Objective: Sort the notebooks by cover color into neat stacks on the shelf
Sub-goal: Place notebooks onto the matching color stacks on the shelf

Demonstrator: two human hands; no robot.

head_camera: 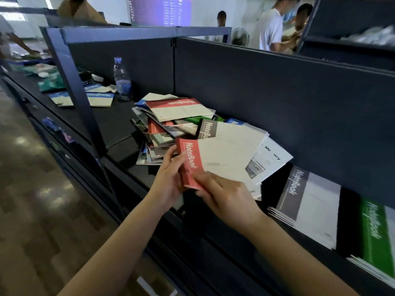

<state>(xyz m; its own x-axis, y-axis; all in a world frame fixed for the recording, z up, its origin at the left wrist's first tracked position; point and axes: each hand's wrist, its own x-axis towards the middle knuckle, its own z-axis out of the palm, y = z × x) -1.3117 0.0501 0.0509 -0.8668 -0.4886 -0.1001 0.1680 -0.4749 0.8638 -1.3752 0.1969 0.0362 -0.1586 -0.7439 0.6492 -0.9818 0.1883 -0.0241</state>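
Dark shelf, long open bay closed behind by a dark back panel. Mid-bay sits a loose pile of notebooks, with red, green, blue and grey covers lying crooked. To the right, along the front edge, is a squared grey notebook stack. A green notebook stack is just beside it, with a dark gap between the 2. There is bare board from the pile to the upright post, and a water bottle stands there near the panel. The red notebook is held over the front edge between pile and grey stack, with white covers fanned under it. Left hand has its fingers curled round the notebook's spine edge. Right hand pinches its lower end and is slightly blurred. Wood-pattern floor lies lower left, and 3 people stand beyond the panel.
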